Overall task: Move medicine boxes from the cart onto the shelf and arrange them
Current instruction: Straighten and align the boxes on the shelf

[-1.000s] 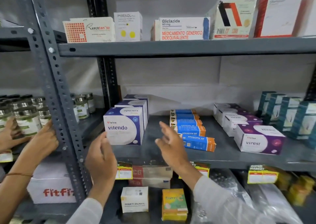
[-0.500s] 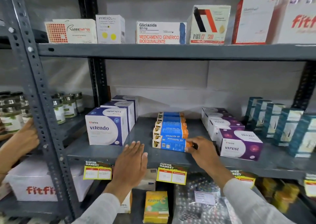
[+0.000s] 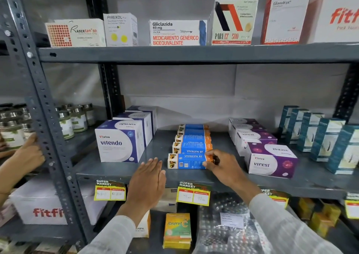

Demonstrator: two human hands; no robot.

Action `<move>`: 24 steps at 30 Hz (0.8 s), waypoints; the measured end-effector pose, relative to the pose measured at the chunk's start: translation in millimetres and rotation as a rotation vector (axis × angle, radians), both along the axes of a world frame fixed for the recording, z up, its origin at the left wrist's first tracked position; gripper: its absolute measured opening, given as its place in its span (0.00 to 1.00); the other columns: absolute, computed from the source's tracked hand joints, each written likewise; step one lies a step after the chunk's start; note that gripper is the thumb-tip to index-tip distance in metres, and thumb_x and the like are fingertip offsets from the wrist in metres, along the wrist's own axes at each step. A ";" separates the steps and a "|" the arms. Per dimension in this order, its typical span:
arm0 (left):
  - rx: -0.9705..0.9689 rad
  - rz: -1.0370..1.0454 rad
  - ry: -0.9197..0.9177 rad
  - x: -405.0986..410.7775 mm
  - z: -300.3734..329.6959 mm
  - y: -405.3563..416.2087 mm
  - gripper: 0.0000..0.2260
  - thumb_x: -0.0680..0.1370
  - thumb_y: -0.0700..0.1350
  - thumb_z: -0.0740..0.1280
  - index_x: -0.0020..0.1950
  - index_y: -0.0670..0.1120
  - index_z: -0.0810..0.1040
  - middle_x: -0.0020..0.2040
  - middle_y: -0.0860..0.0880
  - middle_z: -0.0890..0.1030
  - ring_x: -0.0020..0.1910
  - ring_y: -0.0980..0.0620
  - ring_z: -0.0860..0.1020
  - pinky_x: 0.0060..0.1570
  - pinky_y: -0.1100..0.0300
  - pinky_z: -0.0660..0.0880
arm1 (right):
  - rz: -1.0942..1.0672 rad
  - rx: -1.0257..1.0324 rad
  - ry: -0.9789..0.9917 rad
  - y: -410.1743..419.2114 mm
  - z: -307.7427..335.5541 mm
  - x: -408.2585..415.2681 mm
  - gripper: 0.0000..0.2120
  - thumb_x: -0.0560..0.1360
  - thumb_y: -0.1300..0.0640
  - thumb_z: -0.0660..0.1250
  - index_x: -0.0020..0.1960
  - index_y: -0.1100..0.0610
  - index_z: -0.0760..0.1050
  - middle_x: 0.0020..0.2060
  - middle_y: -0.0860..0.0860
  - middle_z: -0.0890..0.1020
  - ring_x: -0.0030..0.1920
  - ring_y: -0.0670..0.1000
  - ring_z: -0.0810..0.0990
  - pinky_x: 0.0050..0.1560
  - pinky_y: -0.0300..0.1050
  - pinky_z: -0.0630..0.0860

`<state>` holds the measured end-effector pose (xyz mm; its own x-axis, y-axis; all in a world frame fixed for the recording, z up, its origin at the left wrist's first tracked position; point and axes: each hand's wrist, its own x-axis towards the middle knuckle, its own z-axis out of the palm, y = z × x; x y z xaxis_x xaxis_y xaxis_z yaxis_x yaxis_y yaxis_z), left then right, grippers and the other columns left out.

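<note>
A row of blue and orange Vivalyn EF boxes lies on the middle shelf (image 3: pixel 120 169). My right hand (image 3: pixel 223 166) pinches the orange right end of the front Vivalyn box (image 3: pixel 186 161). My left hand (image 3: pixel 148 183) hovers flat, fingers together, over the shelf's front edge just left of that box, holding nothing. White and blue Vitendo boxes (image 3: pixel 119 142) stand in a row to the left. Purple Virest boxes (image 3: pixel 271 160) line up to the right. The cart is out of view.
Teal boxes (image 3: pixel 328 137) stand at far right. The upper shelf (image 3: pixel 194 53) carries a row of assorted medicine boxes. A grey upright post (image 3: pixel 48 117) stands left, with another person's hand (image 3: pixel 29 152) and jars (image 3: pixel 73 119) beyond it. Price tags (image 3: pixel 193 193) hang below.
My right hand has come down from mid-air onto the front Vivalyn box's right end. My left hand has dropped from beside the Vitendo box to the shelf edge. The view has shifted right.
</note>
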<state>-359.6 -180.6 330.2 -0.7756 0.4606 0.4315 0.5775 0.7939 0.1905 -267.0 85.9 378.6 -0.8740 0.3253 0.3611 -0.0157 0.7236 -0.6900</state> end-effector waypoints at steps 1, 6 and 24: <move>0.002 0.001 0.000 0.1 0.1 -0.2 0.28 0.85 0.59 0.45 0.80 0.50 0.65 0.81 0.51 0.66 0.82 0.52 0.61 0.80 0.56 0.49 | -0.002 -0.019 0.008 0.1 0.6 -0.5 0.13 0.76 0.51 0.74 0.59 0.50 0.81 0.57 0.46 0.83 0.56 0.45 0.82 0.44 0.29 0.76; -0.001 -0.005 -0.001 0.5 0.7 0.0 0.29 0.84 0.60 0.43 0.81 0.50 0.65 0.81 0.51 0.66 0.82 0.52 0.61 0.81 0.56 0.49 | -0.043 -0.010 0.126 -0.3 -4.3 1.3 0.09 0.73 0.58 0.78 0.51 0.52 0.81 0.54 0.45 0.82 0.56 0.44 0.82 0.44 0.27 0.78; -0.009 0.001 -0.023 -3.8 -1.6 0.3 0.34 0.81 0.64 0.38 0.81 0.52 0.63 0.82 0.52 0.64 0.82 0.51 0.59 0.79 0.57 0.46 | -0.046 0.076 0.070 5.5 -8.8 0.2 0.16 0.75 0.56 0.76 0.61 0.51 0.80 0.60 0.49 0.82 0.57 0.46 0.79 0.48 0.31 0.78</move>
